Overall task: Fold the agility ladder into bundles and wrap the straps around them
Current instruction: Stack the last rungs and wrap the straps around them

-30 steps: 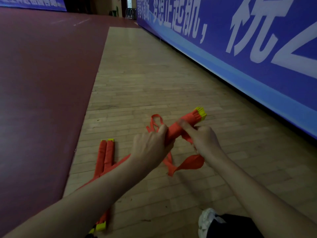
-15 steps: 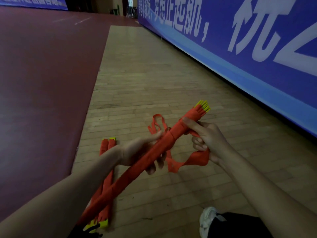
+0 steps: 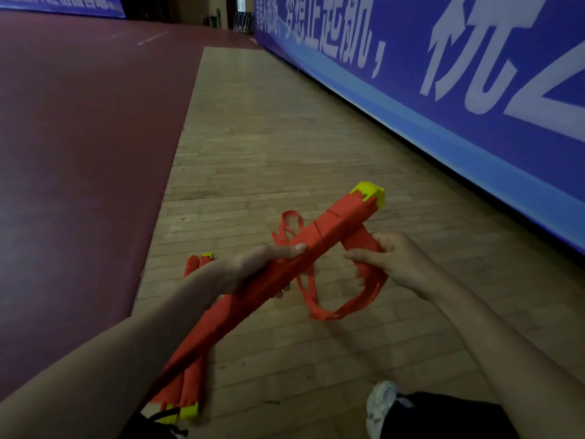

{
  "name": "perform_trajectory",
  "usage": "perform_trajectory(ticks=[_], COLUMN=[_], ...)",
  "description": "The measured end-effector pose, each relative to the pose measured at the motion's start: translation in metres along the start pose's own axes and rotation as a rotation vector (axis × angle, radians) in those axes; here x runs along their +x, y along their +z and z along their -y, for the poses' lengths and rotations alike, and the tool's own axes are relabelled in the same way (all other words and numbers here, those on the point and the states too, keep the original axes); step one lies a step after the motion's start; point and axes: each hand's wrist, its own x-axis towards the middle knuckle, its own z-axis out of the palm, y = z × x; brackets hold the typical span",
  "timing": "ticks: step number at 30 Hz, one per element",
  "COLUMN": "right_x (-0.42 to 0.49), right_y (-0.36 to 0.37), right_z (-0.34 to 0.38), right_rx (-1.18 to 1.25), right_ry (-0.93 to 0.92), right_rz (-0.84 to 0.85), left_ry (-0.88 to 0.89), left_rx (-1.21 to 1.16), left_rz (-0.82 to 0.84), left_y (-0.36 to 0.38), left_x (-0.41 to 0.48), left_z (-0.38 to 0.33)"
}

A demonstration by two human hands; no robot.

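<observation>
A long orange ladder bundle (image 3: 332, 226) with yellow rung ends slants from lower left to upper right above the floor. My left hand (image 3: 253, 267) grips its middle from the left, thumb on top. My right hand (image 3: 392, 261) holds a flat band of orange strap (image 3: 361, 242) that comes off the bundle near its yellow tip. Loose strap loops (image 3: 345, 307) hang below the hands, and another loop sticks up behind the bundle. A second orange bundle (image 3: 190, 388) lies on the floor under my left forearm, partly hidden.
The wooden floor strip (image 3: 285, 147) runs ahead between a dark red court surface (image 3: 79, 137) on the left and a blue banner wall (image 3: 474, 90) on the right. My white shoe (image 3: 380, 403) and dark-clothed leg sit at the bottom right.
The bundle has risen and its yellow tip has swung up to the right. My left hand turned from over the bundle to gripping its middle. My right hand drew the strap out to the right.
</observation>
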Motion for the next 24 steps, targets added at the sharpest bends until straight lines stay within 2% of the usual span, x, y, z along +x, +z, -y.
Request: perform_trajectory(ticks=[1,2,3,4,6,9,11,13,14,15,16,17,18,19,20,22,24], right_x=[0.001,0.001,0.002,0.002,0.003,0.005,0.006,0.007,0.007,0.007,0.008,0.009,0.01,0.01,0.01,0.009,0.007], right_y=[0.0,0.001,0.002,0.003,0.006,0.007,0.008,0.009,0.01,0.012,0.014,0.016,0.017,0.019,0.02,0.023,0.024], right_z=[-0.001,-0.001,-0.002,-0.002,-0.002,-0.002,-0.004,-0.007,-0.008,-0.01,-0.011,-0.011,-0.011,-0.01,-0.009,-0.003,0.003], right_rx=[0.004,0.018,0.034,0.044,0.058,0.119,0.148,0.117,0.078,0.032,-0.012,-0.05,-0.074,-0.082,-0.077,-0.045,-0.031], right_ry=[0.007,0.01,0.009,0.008,0.006,0.058,0.101,0.084,0.059,0.027,0.003,-0.015,-0.024,-0.03,-0.027,0.019,0.089], right_rz=[-0.016,-0.027,-0.038,-0.05,-0.078,-0.096,-0.084,-0.1,-0.118,-0.143,-0.174,-0.207,-0.239,-0.261,-0.281,-0.313,-0.346], left_ry=[-0.008,-0.003,0.009,0.096,0.193,0.136,0.064,0.047,-0.086,-0.262,-0.457,-0.646,-0.764,-0.803,-0.9,-0.881,-0.845], left_rx=[-0.065,-0.013,0.048,0.146,0.189,0.192,0.2,0.247,0.22,0.134,-0.059,-0.137,-0.103,-0.065,-0.111,-0.006,0.176], left_rz=[-0.125,-0.241,-0.277,-0.315,-0.427,-0.289,-0.101,-0.248,-0.162,0.0,0.149,0.26,0.292,0.319,0.303,0.26,0.293], left_y=[0.001,-0.006,-0.016,-0.01,-0.007,-0.008,-0.023,-0.014,-0.018,-0.031,-0.056,-0.069,-0.08,-0.083,-0.093,-0.097,-0.091], left_x=[0.005,0.009,0.013,0.013,0.003,0.011,0.01,-0.009,-0.027,-0.052,-0.069,-0.084,-0.096,-0.105,-0.109,-0.095,-0.09], left_z=[0.003,0.005,-0.001,0.002,0.003,0.008,0.01,0.047,0.043,0.025,0.007,-0.02,-0.036,-0.04,-0.051,-0.066,-0.071])
